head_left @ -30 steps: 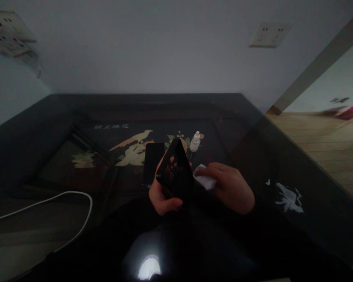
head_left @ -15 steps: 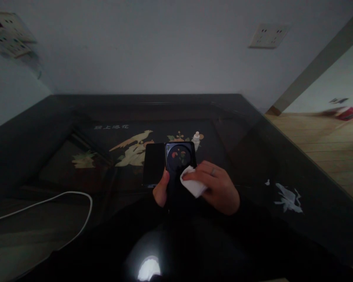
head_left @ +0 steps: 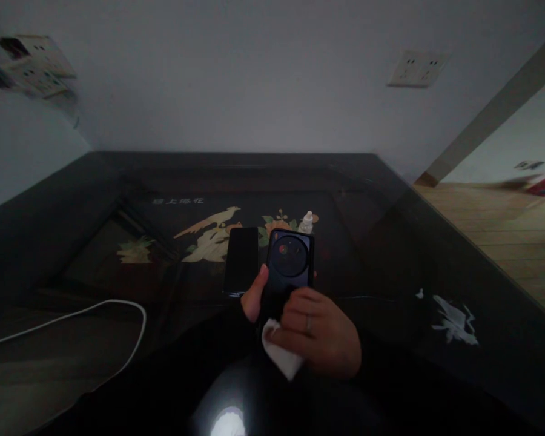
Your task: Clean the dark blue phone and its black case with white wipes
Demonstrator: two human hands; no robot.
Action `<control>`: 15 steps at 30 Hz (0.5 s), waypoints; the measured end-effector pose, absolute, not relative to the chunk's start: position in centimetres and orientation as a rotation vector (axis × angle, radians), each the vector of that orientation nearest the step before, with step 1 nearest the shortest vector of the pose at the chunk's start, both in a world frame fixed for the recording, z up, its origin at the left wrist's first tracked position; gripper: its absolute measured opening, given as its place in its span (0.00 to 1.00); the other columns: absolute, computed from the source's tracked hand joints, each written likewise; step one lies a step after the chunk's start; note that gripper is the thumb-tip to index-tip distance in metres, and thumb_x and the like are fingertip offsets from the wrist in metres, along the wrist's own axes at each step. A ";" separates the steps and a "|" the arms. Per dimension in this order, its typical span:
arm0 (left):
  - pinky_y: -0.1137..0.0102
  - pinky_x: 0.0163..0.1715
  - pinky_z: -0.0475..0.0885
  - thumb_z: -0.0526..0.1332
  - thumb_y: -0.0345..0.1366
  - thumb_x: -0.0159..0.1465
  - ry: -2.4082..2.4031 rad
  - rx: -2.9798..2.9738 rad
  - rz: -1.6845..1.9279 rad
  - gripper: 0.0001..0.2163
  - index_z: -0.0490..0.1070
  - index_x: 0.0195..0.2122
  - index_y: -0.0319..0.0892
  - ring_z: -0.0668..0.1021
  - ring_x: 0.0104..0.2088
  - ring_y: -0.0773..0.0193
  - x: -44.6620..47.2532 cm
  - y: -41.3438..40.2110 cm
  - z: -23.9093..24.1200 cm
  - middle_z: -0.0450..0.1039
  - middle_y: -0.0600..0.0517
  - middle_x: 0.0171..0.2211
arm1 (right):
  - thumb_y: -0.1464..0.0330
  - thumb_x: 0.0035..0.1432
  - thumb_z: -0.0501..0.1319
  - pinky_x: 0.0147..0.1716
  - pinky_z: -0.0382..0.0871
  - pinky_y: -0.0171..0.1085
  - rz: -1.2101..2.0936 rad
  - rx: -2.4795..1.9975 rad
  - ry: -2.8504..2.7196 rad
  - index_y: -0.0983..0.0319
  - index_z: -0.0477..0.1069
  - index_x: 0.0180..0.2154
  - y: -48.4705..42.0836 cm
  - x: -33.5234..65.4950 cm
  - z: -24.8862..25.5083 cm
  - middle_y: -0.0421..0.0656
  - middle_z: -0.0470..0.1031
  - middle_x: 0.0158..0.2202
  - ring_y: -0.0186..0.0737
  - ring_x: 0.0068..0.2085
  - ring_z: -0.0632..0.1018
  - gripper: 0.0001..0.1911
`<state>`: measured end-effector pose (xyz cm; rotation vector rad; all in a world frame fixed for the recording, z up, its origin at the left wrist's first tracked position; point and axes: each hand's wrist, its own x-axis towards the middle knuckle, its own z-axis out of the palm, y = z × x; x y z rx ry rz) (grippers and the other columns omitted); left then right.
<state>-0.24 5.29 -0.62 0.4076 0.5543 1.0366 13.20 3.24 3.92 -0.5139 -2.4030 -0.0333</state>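
Observation:
My left hand grips a dark smartphone, its thumb along the left edge. The phone's back faces me, with a large round camera ring near the top. In my right hand a folded white tissue is pinched, pressed against the phone's lower part. A second black phone lies flat on the table just left of the held one. Behind the held phone stands a small clear bottle with a white cap.
The glossy dark table carries bird and flower decoration. Torn white scraps lie at right. A white cable curves across the left. Wall sockets are at the back, and a wooden floor shows at right.
My right hand has drawn the tissue down the phone's back toward me, leaving the camera ring fully visible. The held phone has shifted slightly right and tilted.

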 end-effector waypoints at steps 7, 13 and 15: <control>0.53 0.50 0.63 0.59 0.53 0.54 0.449 0.495 0.874 0.33 0.57 0.58 0.42 0.71 0.50 0.45 -0.5 5.6 -0.1 0.68 0.44 0.51 | 0.75 0.56 0.55 0.37 0.66 0.38 0.008 -0.953 -2.024 0.61 0.72 0.38 5.3 16.5 5.4 0.43 0.72 0.32 0.38 0.37 0.71 0.09; 0.60 0.55 0.58 0.55 0.41 0.61 0.595 0.507 1.094 0.27 0.49 0.61 0.44 0.67 0.55 0.55 -0.7 6.3 -0.1 0.65 0.46 0.55 | 0.64 0.52 0.62 0.23 0.63 0.33 0.654 -1.247 -1.251 0.61 0.72 0.34 7.7 18.7 3.7 0.38 0.71 0.25 0.33 0.25 0.70 0.08; 0.61 0.54 0.59 0.56 0.38 0.60 0.669 0.441 1.115 0.27 0.50 0.60 0.43 0.68 0.54 0.56 -0.7 6.7 -0.4 0.65 0.47 0.54 | 0.61 0.49 0.64 0.22 0.63 0.32 0.927 -1.209 -1.076 0.62 0.70 0.35 7.5 18.0 2.4 0.37 0.71 0.24 0.32 0.24 0.70 0.13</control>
